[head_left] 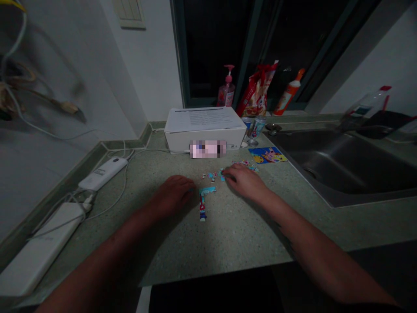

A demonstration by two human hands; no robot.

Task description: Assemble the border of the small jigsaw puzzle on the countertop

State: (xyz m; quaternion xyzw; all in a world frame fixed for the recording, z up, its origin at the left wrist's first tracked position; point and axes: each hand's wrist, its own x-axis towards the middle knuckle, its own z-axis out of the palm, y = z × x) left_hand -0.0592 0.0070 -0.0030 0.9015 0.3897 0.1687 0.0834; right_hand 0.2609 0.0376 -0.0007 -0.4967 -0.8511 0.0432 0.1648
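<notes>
On the speckled green counter (228, 234) lies an L-shaped run of joined jigsaw pieces (203, 201), blue and red. My left hand (174, 193) rests knuckles up just left of it, fingers curled down, fingertips touching its top left corner. My right hand (245, 180) lies palm down to the right, its fingertips on a loose blue piece (222, 175) among several scattered pieces (211, 175). More loose pieces (243, 164) lie behind that hand. A colourful cartoon picture card (267, 154) sits further back right.
A white box with a printed sheet on top (204, 126) stands behind the pieces. Power banks and cables (102, 172) lie at the left. A steel sink (345, 167) fills the right. A pump bottle (226, 89), snack bag (257, 91) and orange bottle (289, 92) stand on the sill.
</notes>
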